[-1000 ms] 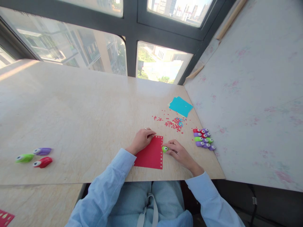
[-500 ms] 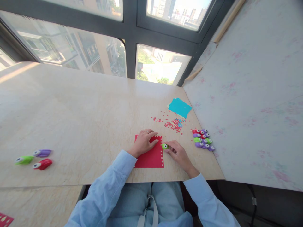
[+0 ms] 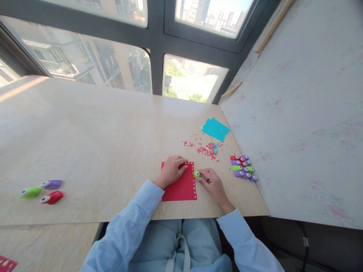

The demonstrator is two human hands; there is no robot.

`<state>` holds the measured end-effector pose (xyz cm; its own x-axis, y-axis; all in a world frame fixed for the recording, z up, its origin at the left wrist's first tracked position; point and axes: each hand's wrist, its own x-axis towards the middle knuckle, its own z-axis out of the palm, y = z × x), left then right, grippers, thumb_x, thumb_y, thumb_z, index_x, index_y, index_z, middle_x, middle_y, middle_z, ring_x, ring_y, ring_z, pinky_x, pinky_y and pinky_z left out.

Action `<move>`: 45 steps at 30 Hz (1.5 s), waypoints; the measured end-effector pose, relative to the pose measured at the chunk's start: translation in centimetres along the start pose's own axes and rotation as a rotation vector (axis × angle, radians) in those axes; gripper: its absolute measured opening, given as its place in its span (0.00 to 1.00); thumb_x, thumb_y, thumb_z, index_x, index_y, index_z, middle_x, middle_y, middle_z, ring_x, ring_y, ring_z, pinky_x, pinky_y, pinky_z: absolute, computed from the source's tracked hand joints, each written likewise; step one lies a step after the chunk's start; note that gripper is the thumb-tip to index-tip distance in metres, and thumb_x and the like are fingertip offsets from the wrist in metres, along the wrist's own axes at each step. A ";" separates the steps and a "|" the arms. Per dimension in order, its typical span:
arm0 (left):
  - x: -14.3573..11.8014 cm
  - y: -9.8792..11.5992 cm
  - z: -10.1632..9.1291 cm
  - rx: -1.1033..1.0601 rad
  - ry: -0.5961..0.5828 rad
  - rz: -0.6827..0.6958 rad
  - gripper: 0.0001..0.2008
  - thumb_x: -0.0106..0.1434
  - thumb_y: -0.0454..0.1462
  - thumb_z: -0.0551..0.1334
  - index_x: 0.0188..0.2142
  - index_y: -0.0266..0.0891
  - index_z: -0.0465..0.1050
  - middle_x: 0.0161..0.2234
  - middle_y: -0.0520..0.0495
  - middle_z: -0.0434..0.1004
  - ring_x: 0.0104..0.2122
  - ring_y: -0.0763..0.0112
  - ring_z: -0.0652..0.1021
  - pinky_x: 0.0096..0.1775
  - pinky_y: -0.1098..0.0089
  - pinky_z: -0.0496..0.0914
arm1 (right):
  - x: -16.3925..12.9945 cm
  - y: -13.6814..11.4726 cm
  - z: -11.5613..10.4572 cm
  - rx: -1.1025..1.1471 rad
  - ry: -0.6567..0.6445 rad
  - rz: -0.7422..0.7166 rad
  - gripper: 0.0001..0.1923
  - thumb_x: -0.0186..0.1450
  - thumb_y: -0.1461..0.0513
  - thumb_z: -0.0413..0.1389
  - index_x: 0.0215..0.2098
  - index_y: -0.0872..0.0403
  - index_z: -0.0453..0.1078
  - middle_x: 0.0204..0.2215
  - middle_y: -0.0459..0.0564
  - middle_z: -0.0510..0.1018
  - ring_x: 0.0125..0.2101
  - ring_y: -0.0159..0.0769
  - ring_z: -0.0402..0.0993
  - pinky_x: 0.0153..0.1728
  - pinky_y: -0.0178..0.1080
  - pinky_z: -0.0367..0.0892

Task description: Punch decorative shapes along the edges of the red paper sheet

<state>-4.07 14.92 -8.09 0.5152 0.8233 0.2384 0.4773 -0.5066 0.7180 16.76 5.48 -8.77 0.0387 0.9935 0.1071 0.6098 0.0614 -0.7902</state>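
Observation:
A red sheet of paper [image 3: 179, 189] lies near the table's front edge, with small shapes punched along its top and right borders. My left hand [image 3: 172, 170] rests on its upper left part, fingers stretched out over the paper. At the sheet's right edge, my right hand [image 3: 212, 183] pinches a small green craft punch [image 3: 197, 173] between thumb and fingers. The punch sits against the upper part of that edge; whether the paper is inside its slot I cannot tell.
Red paper bits [image 3: 208, 150] lie scattered beyond the sheet, near blue paper sheets [image 3: 215, 129]. Several craft punches [image 3: 242, 168] stand grouped by the right wall. A purple punch [image 3: 51, 184], a green punch [image 3: 30, 192] and a red punch [image 3: 52, 197] lie far left.
The green punch and my right hand have shifted very slightly up and left along the edge. The red sheet has turned a little. My left hand stays on the paper.

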 end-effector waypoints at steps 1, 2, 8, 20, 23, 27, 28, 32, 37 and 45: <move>0.0 0.0 0.0 -0.001 0.001 -0.001 0.10 0.65 0.35 0.62 0.45 0.40 0.78 0.42 0.44 0.80 0.43 0.64 0.77 0.49 0.61 0.70 | 0.0 0.0 0.1 0.009 0.004 -0.002 0.19 0.66 0.53 0.59 0.51 0.52 0.76 0.39 0.50 0.73 0.31 0.31 0.70 0.35 0.36 0.70; 0.0 0.0 0.0 -0.002 0.001 -0.002 0.10 0.65 0.35 0.61 0.45 0.40 0.78 0.42 0.44 0.80 0.43 0.64 0.77 0.49 0.62 0.70 | -0.1 0.0 0.1 0.019 0.007 -0.007 0.19 0.66 0.53 0.59 0.51 0.52 0.76 0.39 0.50 0.73 0.32 0.32 0.71 0.35 0.36 0.70; 0.1 -0.1 0.0 -0.011 0.013 -0.003 0.09 0.65 0.35 0.61 0.43 0.39 0.79 0.41 0.44 0.81 0.42 0.65 0.77 0.48 0.63 0.70 | -0.5 0.0 0.1 0.044 0.003 -0.047 0.19 0.67 0.54 0.57 0.53 0.50 0.75 0.40 0.51 0.73 0.36 0.34 0.73 0.35 0.35 0.71; 0.1 -0.3 0.3 -0.034 0.024 0.002 0.09 0.65 0.31 0.60 0.39 0.39 0.79 0.38 0.45 0.80 0.39 0.68 0.77 0.45 0.66 0.69 | -1.1 0.8 0.4 -0.082 0.082 -0.183 0.16 0.70 0.55 0.54 0.53 0.49 0.75 0.45 0.53 0.74 0.46 0.39 0.74 0.47 0.40 0.73; 0.2 -0.3 0.2 -0.040 0.017 -0.004 0.09 0.65 0.31 0.60 0.39 0.39 0.79 0.38 0.46 0.81 0.39 0.68 0.77 0.45 0.66 0.68 | -1.0 0.8 0.5 -0.101 0.067 -0.197 0.16 0.70 0.55 0.54 0.53 0.49 0.74 0.46 0.53 0.74 0.46 0.39 0.75 0.48 0.42 0.72; 0.2 -0.4 0.1 -0.069 0.011 -0.010 0.09 0.65 0.31 0.60 0.39 0.39 0.79 0.38 0.46 0.81 0.39 0.69 0.77 0.45 0.67 0.69 | -0.9 1.0 0.6 -0.110 0.069 -0.187 0.16 0.70 0.55 0.53 0.54 0.49 0.74 0.46 0.54 0.74 0.47 0.40 0.74 0.48 0.43 0.72; 0.2 -0.4 0.1 -0.079 0.011 -0.012 0.09 0.65 0.31 0.60 0.39 0.39 0.79 0.38 0.46 0.81 0.39 0.70 0.77 0.44 0.68 0.69 | -0.8 1.0 0.6 -0.107 0.074 -0.182 0.16 0.71 0.56 0.53 0.54 0.49 0.74 0.46 0.54 0.74 0.47 0.40 0.74 0.48 0.43 0.72; 0.2 -0.3 -0.1 -0.116 0.012 -0.025 0.09 0.65 0.31 0.60 0.39 0.39 0.79 0.37 0.47 0.81 0.38 0.71 0.77 0.43 0.69 0.69 | -0.5 1.1 0.5 -0.086 0.081 -0.170 0.16 0.70 0.57 0.53 0.53 0.49 0.74 0.46 0.53 0.74 0.47 0.39 0.74 0.48 0.42 0.72; 0.2 -0.2 -0.4 -0.125 0.002 -0.027 0.09 0.65 0.30 0.59 0.39 0.39 0.80 0.37 0.46 0.81 0.38 0.70 0.77 0.44 0.69 0.70 | 0.2 1.3 0.4 -0.046 0.099 -0.194 0.14 0.69 0.59 0.55 0.52 0.49 0.74 0.45 0.52 0.74 0.47 0.38 0.74 0.48 0.40 0.72; 0.2 -0.3 -0.3 -0.123 0.008 0.002 0.11 0.65 0.31 0.58 0.40 0.39 0.80 0.37 0.45 0.81 0.37 0.71 0.78 0.44 0.68 0.71 | 1.3 0.8 0.2 -0.047 0.105 -0.264 0.13 0.71 0.61 0.50 0.45 0.51 0.76 0.42 0.53 0.76 0.45 0.37 0.74 0.49 0.42 0.72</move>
<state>-4.31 15.34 -7.98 0.5105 0.8243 0.2448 0.3846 -0.4735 0.7924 17.09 6.85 -9.38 -0.0463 0.9283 0.3689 0.6456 0.3096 -0.6981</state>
